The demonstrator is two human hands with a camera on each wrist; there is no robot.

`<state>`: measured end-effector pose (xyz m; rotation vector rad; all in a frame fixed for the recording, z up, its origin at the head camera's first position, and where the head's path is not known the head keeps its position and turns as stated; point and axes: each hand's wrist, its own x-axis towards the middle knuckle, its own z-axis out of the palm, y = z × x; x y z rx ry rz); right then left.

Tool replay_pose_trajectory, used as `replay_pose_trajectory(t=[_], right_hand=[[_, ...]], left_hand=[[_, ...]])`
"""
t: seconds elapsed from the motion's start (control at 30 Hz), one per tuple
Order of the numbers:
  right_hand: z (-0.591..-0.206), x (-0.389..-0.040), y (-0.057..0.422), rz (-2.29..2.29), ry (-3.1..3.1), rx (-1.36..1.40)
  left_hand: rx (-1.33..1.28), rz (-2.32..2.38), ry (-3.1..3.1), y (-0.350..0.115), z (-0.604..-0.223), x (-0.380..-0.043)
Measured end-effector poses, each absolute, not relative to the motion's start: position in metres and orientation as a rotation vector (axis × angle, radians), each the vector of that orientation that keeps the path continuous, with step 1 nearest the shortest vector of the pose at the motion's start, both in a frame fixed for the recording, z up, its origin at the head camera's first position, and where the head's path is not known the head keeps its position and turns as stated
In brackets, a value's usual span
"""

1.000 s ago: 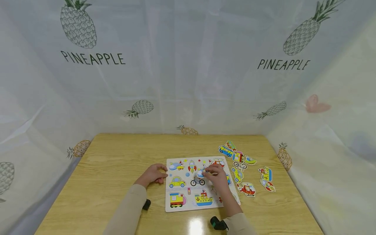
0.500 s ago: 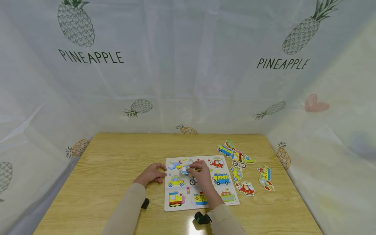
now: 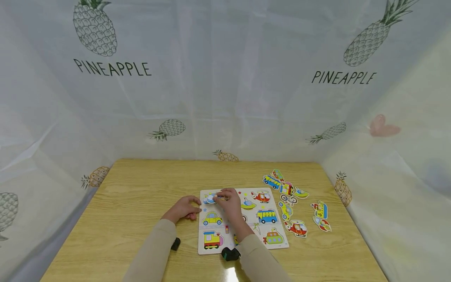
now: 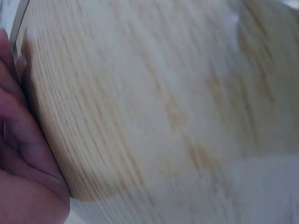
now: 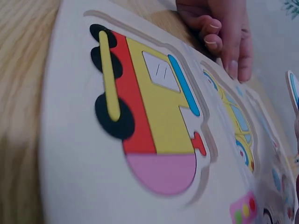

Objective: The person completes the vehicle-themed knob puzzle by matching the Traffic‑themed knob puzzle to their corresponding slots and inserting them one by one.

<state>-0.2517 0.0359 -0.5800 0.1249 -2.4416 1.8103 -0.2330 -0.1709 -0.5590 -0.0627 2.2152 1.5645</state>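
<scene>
In the head view, my right hand pinches a blue-and-white airplane puzzle piece above the airplane recess at the upper left of the wooden puzzle board. Only an edge of the piece shows at the right side of the right wrist view. At the board's left edge, my left hand rests on the table with fingertips against the rim. That hand's fingers also appear behind the board in the right wrist view, beyond the train recess and the yellow car recess.
To the right of the board lie several loose vehicle pieces, among them a helicopter, a bus, a car and a ship. The wooden table meets a pineapple-print curtain at the back and sides.
My right hand has moved left across the board with the airplane piece, from above the middle to the upper-left recess. The left hand has stayed at the board's left edge.
</scene>
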Motion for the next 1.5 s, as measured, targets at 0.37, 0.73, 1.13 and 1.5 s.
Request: replay_pose_trajectory(t=[0.37,0.73,1.13,1.5], right_hand=[[-0.597,-0.263,0.022,1.659,-2.550,0.064],[-0.596,-0.260,0.017,1.389,-2.690,0.105],[-0.592,-0.258,0.016,1.249,-2.721,0.137],[-0.592,-0.258,0.017,1.187,-2.762,0.180]], left_hand=[[-0.019,1.570,2.194,-0.172,-0.567,-0.239],[-0.034,1.544,2.224,-0.174,-0.566,-0.235],[0.002,1.598,2.194,-0.175,-0.570,-0.238],[-0.011,1.565,2.221,-0.174,-0.568,-0.236]])
